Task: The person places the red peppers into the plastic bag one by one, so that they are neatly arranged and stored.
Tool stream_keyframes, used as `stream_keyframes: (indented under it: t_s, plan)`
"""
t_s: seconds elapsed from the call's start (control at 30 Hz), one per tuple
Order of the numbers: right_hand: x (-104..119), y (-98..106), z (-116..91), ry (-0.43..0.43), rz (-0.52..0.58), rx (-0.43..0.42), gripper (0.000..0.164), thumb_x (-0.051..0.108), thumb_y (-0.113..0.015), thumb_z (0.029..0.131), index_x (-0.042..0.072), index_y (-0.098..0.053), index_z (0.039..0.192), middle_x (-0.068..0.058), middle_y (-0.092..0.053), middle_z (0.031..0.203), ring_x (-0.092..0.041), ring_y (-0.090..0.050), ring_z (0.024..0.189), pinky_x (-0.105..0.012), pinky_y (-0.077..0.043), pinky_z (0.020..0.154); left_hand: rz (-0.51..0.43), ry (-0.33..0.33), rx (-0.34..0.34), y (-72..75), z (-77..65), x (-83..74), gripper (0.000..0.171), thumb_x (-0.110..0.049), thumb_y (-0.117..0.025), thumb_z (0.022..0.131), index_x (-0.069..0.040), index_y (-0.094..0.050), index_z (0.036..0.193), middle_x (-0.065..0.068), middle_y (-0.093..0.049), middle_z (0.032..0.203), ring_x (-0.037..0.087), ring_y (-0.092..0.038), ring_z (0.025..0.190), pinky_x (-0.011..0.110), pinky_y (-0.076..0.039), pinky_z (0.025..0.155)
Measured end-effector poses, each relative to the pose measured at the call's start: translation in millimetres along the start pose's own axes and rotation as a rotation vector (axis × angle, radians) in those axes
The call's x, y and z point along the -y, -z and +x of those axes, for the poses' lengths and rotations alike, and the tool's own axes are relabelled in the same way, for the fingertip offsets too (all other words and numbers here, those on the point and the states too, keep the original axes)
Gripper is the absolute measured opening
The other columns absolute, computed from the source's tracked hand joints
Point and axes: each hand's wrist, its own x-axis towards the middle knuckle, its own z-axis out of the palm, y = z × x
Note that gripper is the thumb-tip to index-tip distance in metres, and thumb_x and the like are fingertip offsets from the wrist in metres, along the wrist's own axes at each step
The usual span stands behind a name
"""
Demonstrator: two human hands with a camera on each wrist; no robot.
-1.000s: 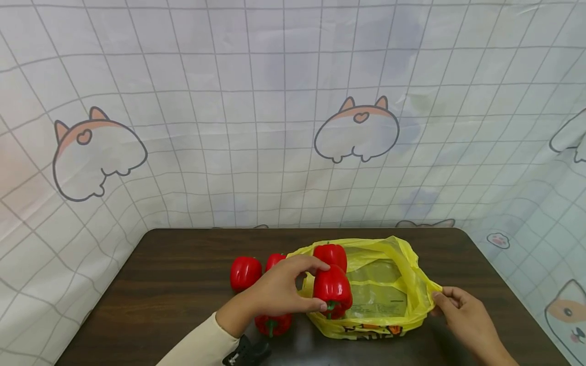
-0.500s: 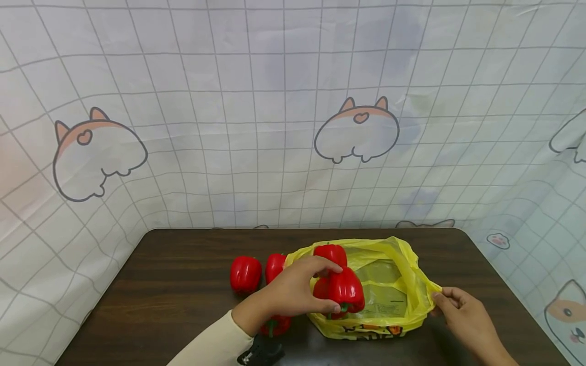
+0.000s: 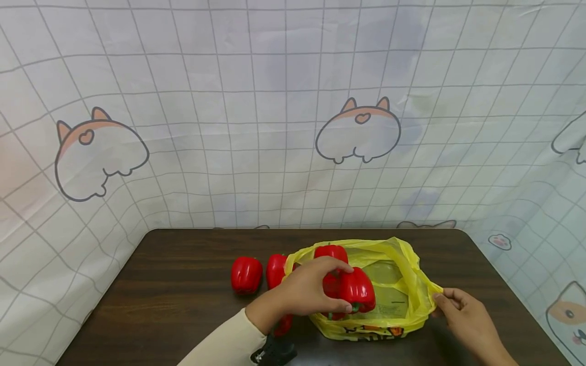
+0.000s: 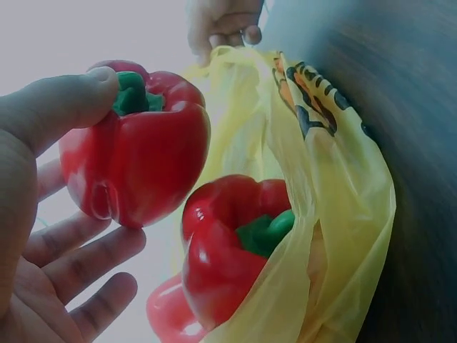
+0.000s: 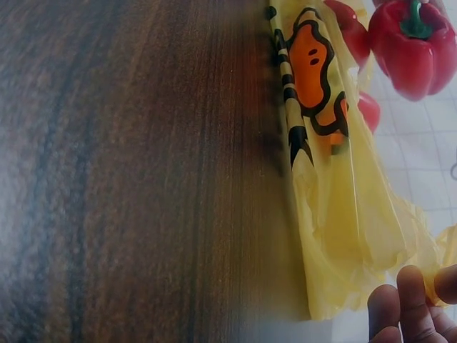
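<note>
Gripped between thumb and fingers of the left hand (image 3: 308,287), the red pepper (image 3: 358,290) now sits farther toward three o'clock in the head view than a second ago, and the left forearm reaches farther across with it. The pepper is well inside the outline of the bag's mouth, so the carry over the left rim looks done, though it is not let go. Its height above the bag floor I cannot tell. In the left wrist view the thumb lies by the green stem (image 4: 132,96), the lower fingers spread loosely.

The right hand (image 3: 470,316), a little past three o'clock from the pepper, pinches the rim of the yellow bag (image 3: 418,297) just as before, which seems to keep the mouth wide.

Inside the bag, one pepper (image 3: 330,251) lies at eleven o'clock from the held one and another (image 3: 330,283) at nine, partly hidden; these two look likeliest to obstruct a set-down on that side.

Outside, from the left hand, a pepper (image 3: 246,275) stands just past nine o'clock, another (image 3: 275,271) near ten, beside the bag, and a third (image 3: 284,325) at seven, mostly covered by the arm. All rest on the dark table (image 3: 174,290).
</note>
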Motion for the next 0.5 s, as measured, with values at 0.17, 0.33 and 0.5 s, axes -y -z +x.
stream_keyframes:
  t_s: [0.17, 0.33, 0.5]
  plan:
    - [-0.1, 0.2, -0.3, 0.006, -0.003, 0.000, 0.060, 0.049, -0.049, 0.106, -0.004, -0.054, 0.134, -0.003, -0.072, 0.094, -0.022, -0.061, 0.083, -0.033, -0.052, 0.065, -0.023, -0.005, 0.011, -4.7, 5.3, -0.2, 0.061, -0.041, -0.087, 0.081, -0.029, -0.060, 0.135, -0.017, -0.058, 0.126, 0.011, -0.056, 0.113, 0.025, -0.052, 0.087]
    - [-0.4, 0.0, 0.3, 0.008, 0.000, -0.001, 0.060, 0.048, -0.049, 0.107, -0.005, -0.054, 0.134, -0.003, -0.072, 0.094, -0.022, -0.061, 0.084, -0.033, -0.052, 0.065, -0.003, -0.028, 0.012, -10.0, 10.3, 0.4, 0.061, -0.041, -0.087, 0.081, -0.027, -0.061, 0.135, -0.017, -0.058, 0.125, 0.012, -0.058, 0.110, 0.023, -0.051, 0.087]
    - [-0.5, -0.2, 0.3, 0.006, 0.003, 0.002, 0.059, 0.048, -0.049, 0.107, -0.005, -0.053, 0.134, -0.003, -0.072, 0.093, -0.023, -0.060, 0.081, -0.033, -0.052, 0.064, 0.012, -0.033, 0.014, -14.8, 15.4, 0.4, 0.062, -0.040, -0.087, 0.081, -0.026, -0.060, 0.135, -0.016, -0.059, 0.126, 0.013, -0.059, 0.112, 0.019, -0.052, 0.084]
